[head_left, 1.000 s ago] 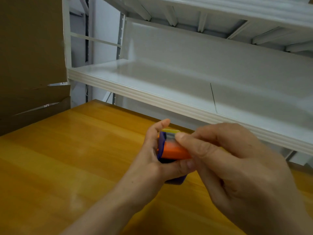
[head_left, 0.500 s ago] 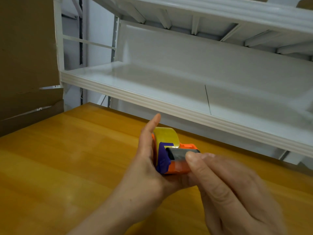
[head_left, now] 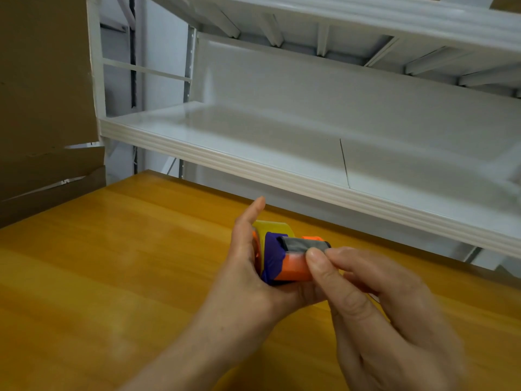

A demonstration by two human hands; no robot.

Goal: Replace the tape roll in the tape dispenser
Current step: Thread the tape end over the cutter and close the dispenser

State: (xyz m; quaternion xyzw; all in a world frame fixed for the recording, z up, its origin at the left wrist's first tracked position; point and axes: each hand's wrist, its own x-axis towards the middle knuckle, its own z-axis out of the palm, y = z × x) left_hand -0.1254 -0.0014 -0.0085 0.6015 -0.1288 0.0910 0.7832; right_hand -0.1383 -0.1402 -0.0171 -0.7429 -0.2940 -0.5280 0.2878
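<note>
An orange and purple tape dispenser (head_left: 284, 262) sits in my left hand (head_left: 248, 266), held above the wooden table (head_left: 98, 277). A yellowish tape roll (head_left: 272, 227) shows at its back, behind the purple body. The grey metal front edge of the dispenser points right. My left thumb sticks up beside the roll while the other fingers cup the dispenser from below. My right hand (head_left: 375, 309) has thumb and fingertips pinched together at the grey front end of the dispenser; what lies between them is hidden.
A white metal shelf (head_left: 282, 176) juts out just behind the table's far edge, with a second shelf above. Brown cardboard (head_left: 42, 108) stands at the left.
The dispenser has been turned, so the yellow roll and grey front edge now show. My right hand slid from over the dispenser to its front end. The view shifted slightly.
</note>
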